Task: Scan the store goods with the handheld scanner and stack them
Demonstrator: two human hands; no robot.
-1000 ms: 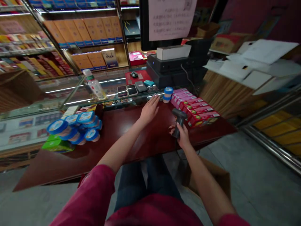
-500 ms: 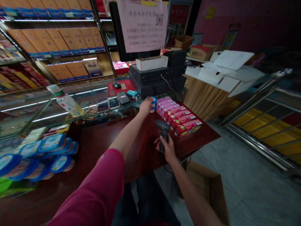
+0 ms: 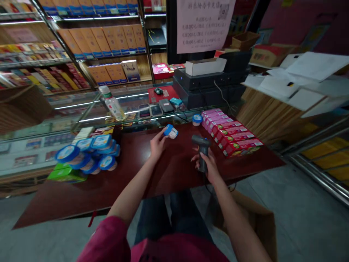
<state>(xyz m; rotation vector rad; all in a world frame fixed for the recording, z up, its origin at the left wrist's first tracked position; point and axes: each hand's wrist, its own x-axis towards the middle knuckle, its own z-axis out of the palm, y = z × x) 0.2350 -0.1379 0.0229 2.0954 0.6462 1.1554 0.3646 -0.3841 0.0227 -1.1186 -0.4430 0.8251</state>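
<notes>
Over the middle of the dark red tabletop (image 3: 136,174), my left hand (image 3: 158,144) is closed on a small blue-lidded tub (image 3: 171,131), tilted on its side. My right hand (image 3: 207,165) grips the handle of a dark grey barcode scanner (image 3: 202,147), its head pointing left towards the tub. A second blue-lidded tub (image 3: 197,120) stands at the back, beside a row of pink and red boxes (image 3: 231,133). At the left, several more blue-lidded tubs (image 3: 89,154) are grouped and stacked, near a green package (image 3: 67,173).
Behind the table runs a glass counter (image 3: 131,98) bearing a clear bottle (image 3: 113,105), phones and a mouse (image 3: 158,91). A monitor with a paper sign (image 3: 203,27) stands above dark till equipment (image 3: 201,82). An open cardboard box (image 3: 261,225) sits on the floor at right.
My left hand has come back from the rear of the table, bringing a tub leftward and nearer. The view has swung left. My right hand still holds the scanner.
</notes>
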